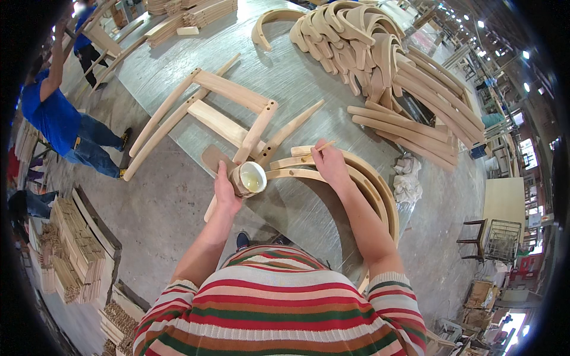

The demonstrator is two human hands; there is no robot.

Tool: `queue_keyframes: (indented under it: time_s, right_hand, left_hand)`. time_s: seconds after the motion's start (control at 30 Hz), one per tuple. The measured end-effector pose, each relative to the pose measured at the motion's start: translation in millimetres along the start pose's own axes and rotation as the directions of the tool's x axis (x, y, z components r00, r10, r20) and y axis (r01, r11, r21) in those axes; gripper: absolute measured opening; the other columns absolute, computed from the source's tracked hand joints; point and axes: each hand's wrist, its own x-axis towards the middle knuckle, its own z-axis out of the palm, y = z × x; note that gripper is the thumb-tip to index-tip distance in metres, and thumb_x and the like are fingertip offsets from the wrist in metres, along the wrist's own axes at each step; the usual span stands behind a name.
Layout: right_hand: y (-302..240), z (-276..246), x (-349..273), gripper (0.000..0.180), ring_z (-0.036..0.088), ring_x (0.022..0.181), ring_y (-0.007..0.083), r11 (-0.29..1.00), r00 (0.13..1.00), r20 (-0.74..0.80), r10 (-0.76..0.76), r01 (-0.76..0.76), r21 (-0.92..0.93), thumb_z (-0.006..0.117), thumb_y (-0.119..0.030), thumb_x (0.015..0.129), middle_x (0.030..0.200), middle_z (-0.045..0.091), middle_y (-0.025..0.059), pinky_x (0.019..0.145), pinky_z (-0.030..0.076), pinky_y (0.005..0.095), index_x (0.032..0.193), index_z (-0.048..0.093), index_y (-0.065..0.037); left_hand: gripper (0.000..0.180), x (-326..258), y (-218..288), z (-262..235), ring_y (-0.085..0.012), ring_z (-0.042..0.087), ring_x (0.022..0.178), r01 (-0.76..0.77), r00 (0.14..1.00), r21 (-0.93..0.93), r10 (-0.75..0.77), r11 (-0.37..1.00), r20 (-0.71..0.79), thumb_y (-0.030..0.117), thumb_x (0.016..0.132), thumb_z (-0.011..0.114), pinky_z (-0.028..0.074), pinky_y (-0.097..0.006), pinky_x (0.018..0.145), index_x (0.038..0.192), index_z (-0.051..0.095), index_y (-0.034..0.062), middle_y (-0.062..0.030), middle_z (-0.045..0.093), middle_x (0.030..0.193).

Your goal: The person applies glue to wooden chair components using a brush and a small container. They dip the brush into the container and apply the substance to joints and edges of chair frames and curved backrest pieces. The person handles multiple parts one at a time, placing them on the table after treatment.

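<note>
A big workshop spreads out here, with a grey worktable (297,77) at its middle and lights strung along the ceiling at the right. The person's left hand (225,193) is wrapped closed around a small cup (249,178) of pale liquid, held just over the near table edge. The right hand (329,163) pinches a thin stick (325,144) between its fingertips, fingers curled in, resting on the curved wooden pieces (356,178) that bend round the table's front corner. Just beyond the cup lies a partly built chair frame (225,113) of pale wood, flat on the table. Farther back a heap of bent wooden parts (368,47) is piled high. A crumpled rag (407,178) sits near the curved pieces. At the left, 2 people in blue shirts (50,113) handle wood.
</note>
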Motion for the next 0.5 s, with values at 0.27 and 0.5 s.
queue_keyframes:
  time_s: [0.27, 0.5]
  right_hand:
    - [-8.8, -1.5, 0.0, 0.016, 0.055, 0.078, 0.0418, 0.999, 0.999, 0.01, 0.048, -0.048, 0.017, 0.052, -0.017, 0.088, 0.078, 0.057, 0.0229, 0.067, 0.044, 0.0471, 0.085, 0.049, -0.002]
    - [-30.4, -19.4, -19.7, 0.014, 0.061, 0.061, 0.0165, 0.895, 0.982, -0.121, 0.142, -0.075, 0.439, 0.055, -0.012, 0.09, 0.068, 0.06, 0.0106, 0.059, 0.048, 0.0277, 0.085, 0.052, 0.0]
  left_hand:
    - [0.04, -1.8, -8.7, 5.0, -0.0196, 0.059, 0.094, 0.018, 0.999, 0.027, -0.018, 0.999, 0.026, 0.038, 0.096, 0.042, 0.05, -0.035, 0.082, 0.121, 0.042, 0.0069, -0.0098, 0.059, 0.104]
    - [0.04, -10.7, -3.1, 24.8, -0.0185, 0.059, 0.094, -0.02, 0.992, 0.062, 0.012, 0.998, 0.124, 0.038, 0.097, 0.039, 0.049, -0.034, 0.082, 0.123, 0.041, 0.0074, -0.0102, 0.059, 0.103]
